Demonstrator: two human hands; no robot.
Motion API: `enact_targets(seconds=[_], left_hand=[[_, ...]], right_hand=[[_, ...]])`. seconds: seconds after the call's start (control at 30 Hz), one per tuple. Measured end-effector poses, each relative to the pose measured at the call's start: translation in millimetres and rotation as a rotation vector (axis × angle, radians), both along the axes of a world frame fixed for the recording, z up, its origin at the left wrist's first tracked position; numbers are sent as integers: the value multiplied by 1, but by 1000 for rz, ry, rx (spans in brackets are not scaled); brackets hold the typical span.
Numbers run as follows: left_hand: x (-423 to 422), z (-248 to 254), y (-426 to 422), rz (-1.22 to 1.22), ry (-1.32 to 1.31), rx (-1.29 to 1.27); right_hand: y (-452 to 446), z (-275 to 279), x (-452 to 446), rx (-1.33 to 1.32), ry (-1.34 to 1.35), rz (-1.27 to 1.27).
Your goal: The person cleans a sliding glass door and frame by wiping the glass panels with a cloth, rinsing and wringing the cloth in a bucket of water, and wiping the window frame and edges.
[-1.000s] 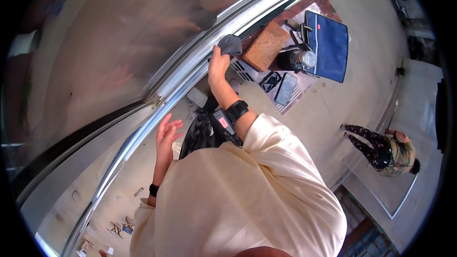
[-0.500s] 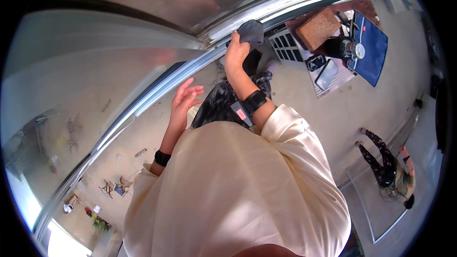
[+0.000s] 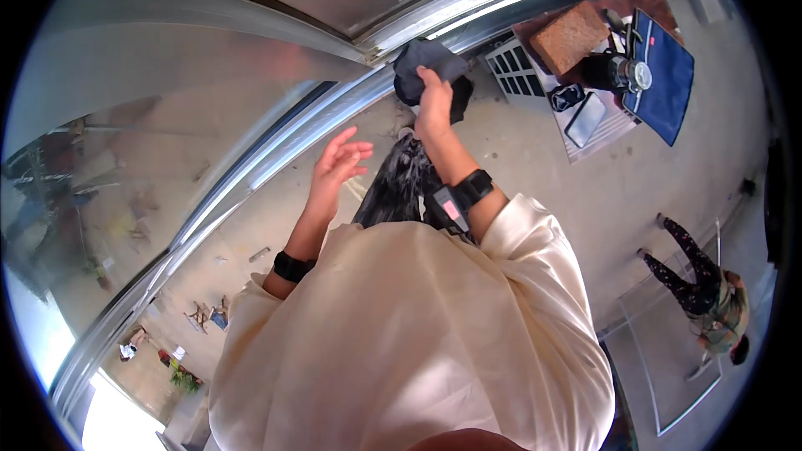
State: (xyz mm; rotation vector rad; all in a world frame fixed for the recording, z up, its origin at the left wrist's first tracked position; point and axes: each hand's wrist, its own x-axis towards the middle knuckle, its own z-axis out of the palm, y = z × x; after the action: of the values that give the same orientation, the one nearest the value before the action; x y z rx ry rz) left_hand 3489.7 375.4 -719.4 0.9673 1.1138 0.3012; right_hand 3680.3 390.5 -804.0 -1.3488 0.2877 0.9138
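My right hand (image 3: 434,104) grips a dark grey cloth (image 3: 418,57), its fingers pressed into the fabric. The cloth sits bunched beside a metal window frame (image 3: 380,48); whether it touches the metal I cannot tell. My left hand (image 3: 336,163) is raised with nothing in it, fingers spread and a little bent. It is close to the lower frame rail, apart from it. A large glass pane (image 3: 192,83) fills the left side and reflects the surroundings.
At upper right a small table (image 3: 576,146) carries a brick (image 3: 570,37), a dark bottle (image 3: 606,73), a phone (image 3: 586,119) and a blue folder (image 3: 664,83). Another person (image 3: 702,301) stands at far right by a pale frame (image 3: 660,426). Stools (image 3: 207,316) are visible beyond the glass edge.
My right hand has shifted slightly right and down with the cloth, which now shows more spread. My left hand has moved a little up and right. The other person's arm has changed position.
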Motion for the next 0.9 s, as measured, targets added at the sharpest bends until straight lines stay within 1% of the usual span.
enact_targets(seconds=[0.07, 0.1, 0.13, 0.2, 0.23, 0.3, 0.4, 0.47, 0.57, 0.6, 0.67, 0.73, 0.77, 0.83, 0.87, 0.9], left_hand=[[10, 0, -10, -23, 14, 5], [22, 1, -15, -72, 14, -7], [34, 0, -19, -126, 9, -22], [57, -9, -27, -210, -19, -29], [66, -13, -33, -260, -41, -41], [88, -19, -40, -366, -56, -48], [123, -31, -42, -542, -55, -72], [142, -44, -45, -606, -5, -107], [167, -71, -57, -778, 55, -132], [170, -83, -63, -823, 87, -127], [180, -118, -76, -845, 57, -132], [185, -139, -95, -947, 82, -68], [181, -151, -105, -981, 88, -77], [174, -182, -122, -1047, 33, 4], [171, -187, -139, -1098, 51, 54], [164, -201, -153, -1150, 61, 67]], right_hand=[[-34, -6, 33, 304, 317, -37], [-52, 0, 46, 391, 398, -60], [-69, 3, 60, 393, 510, -70], [-104, 9, 76, 541, 665, -66], [-119, 8, 77, 540, 655, -107], [-145, 2, 76, 605, 736, -179], [-176, -16, 65, 687, 723, -366], [-195, -24, 56, 679, 702, -499], [-218, -34, 34, 726, 659, -671], [-224, -45, 25, 735, 630, -737], [-236, -62, 11, 759, 636, -866], [-252, -77, 3, 763, 581, -946], [-261, -87, -6, 753, 584, -1005], [-274, -113, -27, 740, 570, -1108], [-288, -117, -33, 736, 550, -1160], [-301, -126, -45, 689, 545, -1215]])
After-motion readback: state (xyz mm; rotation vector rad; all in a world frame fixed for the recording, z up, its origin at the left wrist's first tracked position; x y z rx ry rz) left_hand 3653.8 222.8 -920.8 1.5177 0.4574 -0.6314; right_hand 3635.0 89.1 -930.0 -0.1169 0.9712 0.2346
